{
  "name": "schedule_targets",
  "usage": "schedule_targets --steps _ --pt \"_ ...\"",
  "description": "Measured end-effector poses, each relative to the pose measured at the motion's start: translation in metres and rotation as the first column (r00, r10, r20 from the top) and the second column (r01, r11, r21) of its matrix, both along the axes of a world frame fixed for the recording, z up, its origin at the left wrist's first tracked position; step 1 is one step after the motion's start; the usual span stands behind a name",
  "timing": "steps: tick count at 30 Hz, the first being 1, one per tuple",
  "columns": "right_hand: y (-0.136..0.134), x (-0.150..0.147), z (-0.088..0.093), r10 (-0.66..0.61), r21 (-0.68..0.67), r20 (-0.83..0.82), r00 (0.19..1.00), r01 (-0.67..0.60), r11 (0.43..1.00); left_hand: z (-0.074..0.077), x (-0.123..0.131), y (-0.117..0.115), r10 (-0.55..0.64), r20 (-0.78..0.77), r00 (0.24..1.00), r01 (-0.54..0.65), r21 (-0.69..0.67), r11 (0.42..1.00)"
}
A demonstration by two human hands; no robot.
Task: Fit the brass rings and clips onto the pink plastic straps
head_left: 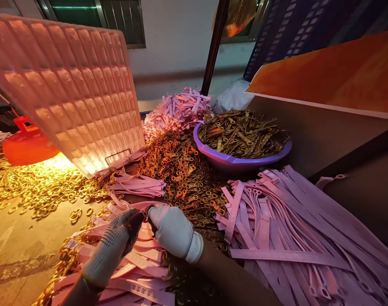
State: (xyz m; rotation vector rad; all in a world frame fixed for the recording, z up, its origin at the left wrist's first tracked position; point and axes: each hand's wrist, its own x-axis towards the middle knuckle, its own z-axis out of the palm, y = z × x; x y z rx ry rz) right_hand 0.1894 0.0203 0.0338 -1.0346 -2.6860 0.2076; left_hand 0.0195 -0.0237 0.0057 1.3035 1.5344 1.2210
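My left hand [117, 240], in a pale knitted glove with dots and darkened fingertips, is closed in a pinch. My right hand [176, 233], in a white glove with dark fingertips, is closed too, its tips meeting the left ones. Whatever lies between the fingertips is too small and covered to name. Below both hands spreads a pile of pink straps [139, 272] with brass-coloured rings [64, 259] along its left edge. Just beyond the fingers lies a small bundle of pink straps [138, 185], beside a heap of dark brass metal links [187, 182].
A purple basin [241, 162] holds more metal pieces [241, 134]. Long pink straps [277, 225] cover the right side; another strap heap [181, 106] sits behind. At left, a ribbed translucent panel [82, 93] leans beside a lit red lamp [29, 144] over loose rings [53, 187].
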Motion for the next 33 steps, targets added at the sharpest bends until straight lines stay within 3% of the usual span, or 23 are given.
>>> schedule_targets --steps 3,5,7,9,12,15,18,21,25,29,33 --pt "-0.006 -0.002 -0.009 -0.011 0.086 0.099 0.995 0.003 0.996 0.003 -0.004 -0.001 -0.098 -0.175 0.98 0.093 -0.036 0.995" --pt "-0.009 -0.004 -0.019 -0.035 0.166 0.124 0.992 0.015 0.986 0.001 -0.008 -0.003 -0.136 -0.364 0.921 0.139 -0.018 0.99" --pt "-0.01 -0.005 -0.027 -0.056 0.234 0.123 0.991 0.025 0.972 -0.005 -0.012 -0.003 -0.168 -0.44 0.882 0.176 -0.022 0.984" --pt "-0.01 -0.005 -0.032 -0.052 0.245 0.111 0.992 0.023 0.969 -0.014 -0.014 -0.003 -0.2 -0.452 0.869 0.202 -0.045 0.978" --pt "-0.01 -0.001 -0.028 -0.056 0.144 0.08 0.995 0.044 0.989 -0.025 -0.012 0.0 -0.156 -0.385 0.91 0.16 -0.024 0.987" --pt "-0.01 0.003 -0.012 -0.055 0.052 0.102 0.993 0.05 0.997 -0.027 -0.009 0.002 -0.112 -0.135 0.985 0.111 -0.013 0.994" --pt "-0.009 0.003 0.001 -0.029 0.007 0.169 0.985 0.028 1.0 -0.026 -0.007 0.0 -0.117 0.015 0.993 0.117 0.0 0.993" --pt "-0.007 0.001 0.002 -0.022 -0.03 0.182 0.983 0.028 0.999 -0.026 -0.008 -0.003 -0.1 -0.064 0.993 0.101 0.01 0.995" --pt "-0.003 0.001 -0.008 0.079 0.003 0.206 0.975 -0.081 0.997 -0.026 -0.01 -0.003 -0.146 -0.204 0.968 0.157 0.039 0.987" --pt "0.002 0.002 -0.014 0.134 0.021 0.212 0.968 -0.142 0.99 -0.018 -0.011 0.002 -0.193 -0.258 0.947 0.214 0.054 0.975" --pt "0.011 0.002 -0.008 0.154 -0.002 0.207 0.966 -0.157 0.988 -0.009 -0.018 0.015 -0.227 -0.309 0.924 0.272 0.112 0.956"
